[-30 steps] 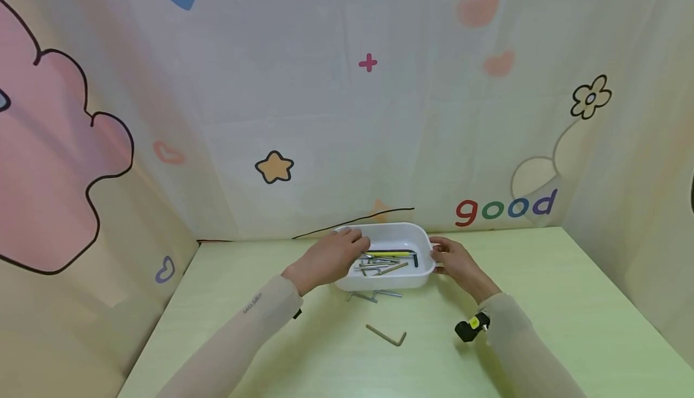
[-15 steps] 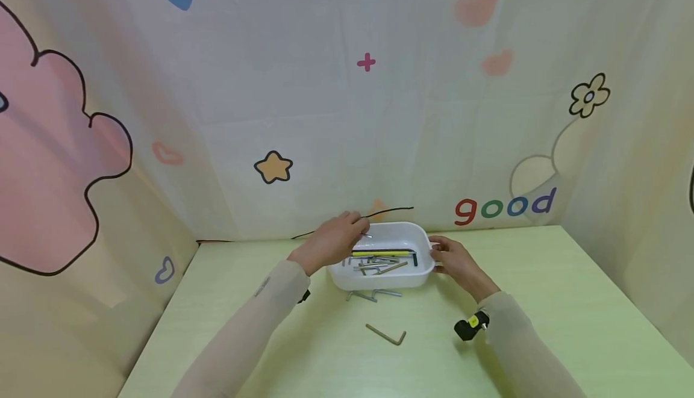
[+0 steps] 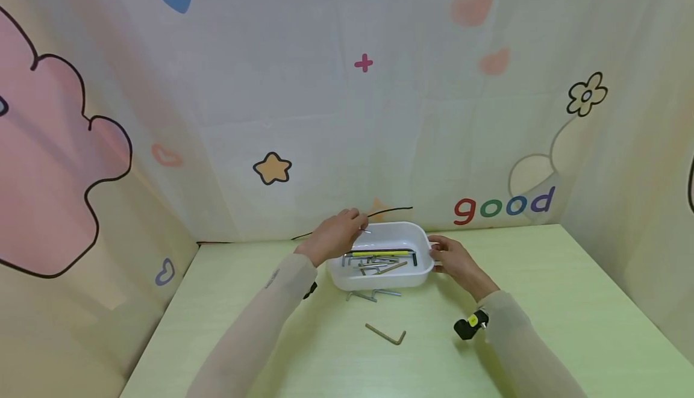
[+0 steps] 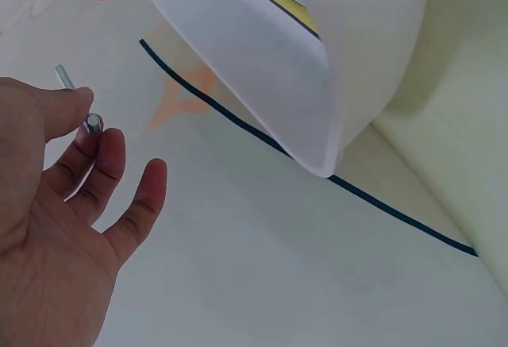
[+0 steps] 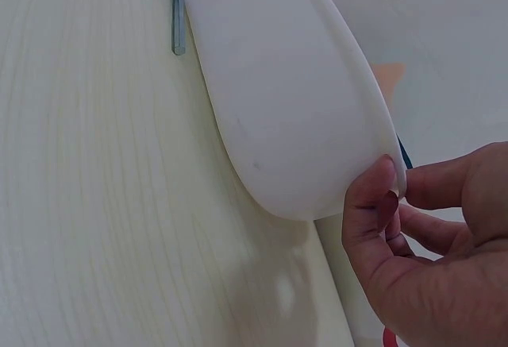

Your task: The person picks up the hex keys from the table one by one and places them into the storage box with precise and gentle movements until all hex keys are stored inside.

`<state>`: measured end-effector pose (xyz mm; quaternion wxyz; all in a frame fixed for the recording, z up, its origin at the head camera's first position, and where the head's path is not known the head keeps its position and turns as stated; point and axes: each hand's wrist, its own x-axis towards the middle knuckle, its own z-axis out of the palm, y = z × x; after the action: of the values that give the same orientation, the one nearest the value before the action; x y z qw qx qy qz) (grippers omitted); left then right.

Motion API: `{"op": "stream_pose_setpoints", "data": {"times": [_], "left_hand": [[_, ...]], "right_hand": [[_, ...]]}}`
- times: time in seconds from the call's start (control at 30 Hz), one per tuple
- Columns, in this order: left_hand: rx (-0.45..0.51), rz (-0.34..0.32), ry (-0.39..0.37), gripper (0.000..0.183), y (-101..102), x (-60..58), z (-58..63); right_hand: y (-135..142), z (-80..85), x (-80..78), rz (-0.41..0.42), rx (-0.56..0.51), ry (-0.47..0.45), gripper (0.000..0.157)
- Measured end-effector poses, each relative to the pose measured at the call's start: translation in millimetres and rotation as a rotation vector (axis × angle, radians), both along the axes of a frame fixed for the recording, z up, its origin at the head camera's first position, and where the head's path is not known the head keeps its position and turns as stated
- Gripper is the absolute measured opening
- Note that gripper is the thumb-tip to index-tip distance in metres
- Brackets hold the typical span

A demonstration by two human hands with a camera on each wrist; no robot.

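Observation:
A white plastic tray [image 3: 374, 282] stands at the back of the table. Over its back left part is my left hand [image 3: 332, 235], thumb and fingers pinching a small silver hex key [image 4: 94, 123], whose ends stick out either side of the grip in the left wrist view. My right hand [image 3: 458, 265] grips the tray's right end, thumb and fingertips at the rim in the right wrist view. Inside the tray lie several silver hex keys [image 3: 374, 264], a gold one [image 3: 394, 268], a long black one [image 3: 415, 260] and a yellow strip [image 3: 390, 254].
Two silver hex keys [image 3: 363, 297] lie on the table just in front of the tray. Closer to me is a larger bronze hex key [image 3: 386, 335]. A printed curtain [image 3: 303, 103] hangs right behind the tray and along both sides.
My left hand has risen from the tray's contents toward its back rim, bringing the silver hex key up with it. The right hand stays at the tray's end.

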<state>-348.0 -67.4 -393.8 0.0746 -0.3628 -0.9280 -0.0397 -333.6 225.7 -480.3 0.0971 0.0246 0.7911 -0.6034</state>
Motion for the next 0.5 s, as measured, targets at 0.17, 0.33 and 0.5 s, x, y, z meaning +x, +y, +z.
{"op": "stream_pose_setpoints", "data": {"times": [0.17,0.33,0.5], "left_hand": [[-0.012,0.026,-0.034,0.019,1.2,-8.4,-6.9],[0.004,0.066,-0.078,0.017,1.5,-15.8,-13.8],[0.004,0.097,-0.095,0.016,1.7,-22.2,-21.5]], "right_hand": [[0.6,-0.5,-0.5,0.001,0.001,-0.005,0.046],[0.7,-1.1,-1.0,0.0,0.003,-0.012,0.046],[0.8,-1.7,-0.8,-0.005,0.004,-0.017,0.046]]}}
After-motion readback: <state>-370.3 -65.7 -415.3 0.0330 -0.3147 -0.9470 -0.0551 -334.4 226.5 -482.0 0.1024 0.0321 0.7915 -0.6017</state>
